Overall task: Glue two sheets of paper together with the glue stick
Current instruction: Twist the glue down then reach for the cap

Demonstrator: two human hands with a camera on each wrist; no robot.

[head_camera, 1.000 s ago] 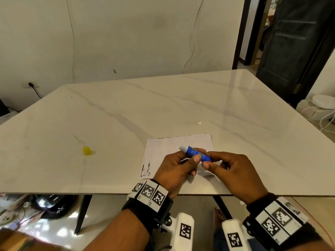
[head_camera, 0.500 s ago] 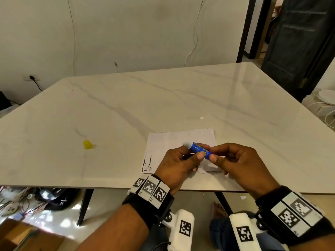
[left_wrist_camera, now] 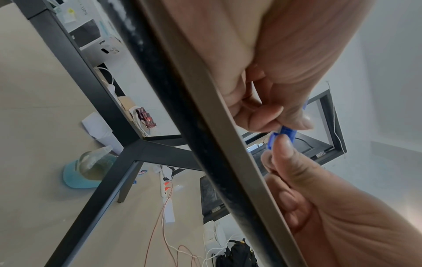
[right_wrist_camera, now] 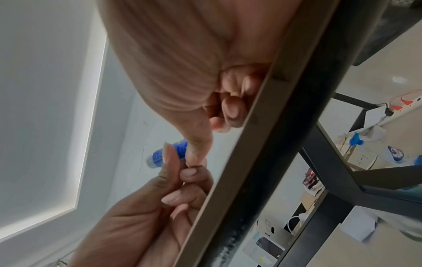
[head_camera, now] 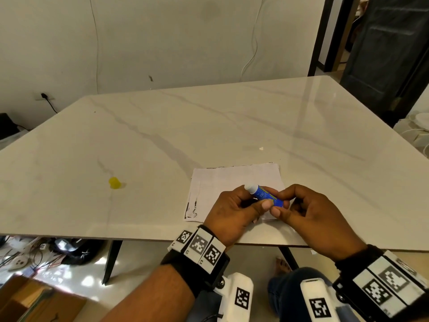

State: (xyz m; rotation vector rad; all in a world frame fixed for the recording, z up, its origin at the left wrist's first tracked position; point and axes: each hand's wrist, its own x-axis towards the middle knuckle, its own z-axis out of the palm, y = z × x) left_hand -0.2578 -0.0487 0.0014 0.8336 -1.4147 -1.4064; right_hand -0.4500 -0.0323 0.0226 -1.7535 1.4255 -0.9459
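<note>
Hands, left hand (head_camera: 234, 211) and right hand (head_camera: 308, 217), pinch glue stick (head_camera: 264, 194) above paper (head_camera: 232, 178).

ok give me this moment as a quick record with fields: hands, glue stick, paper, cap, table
left hand: grip on the glue stick's upper barrel, thumb and fingers curled round it
right hand: pinches the stick's lower end
glue stick: blue, uncapped, white tip pointing up and away, held above the paper
paper: white, lying flat near the table's front edge, partly under the hands; sheet count unclear
cap: small yellow cap, apart on the table to the left
table: white marble top
glue on paper: cannot tell
</note>
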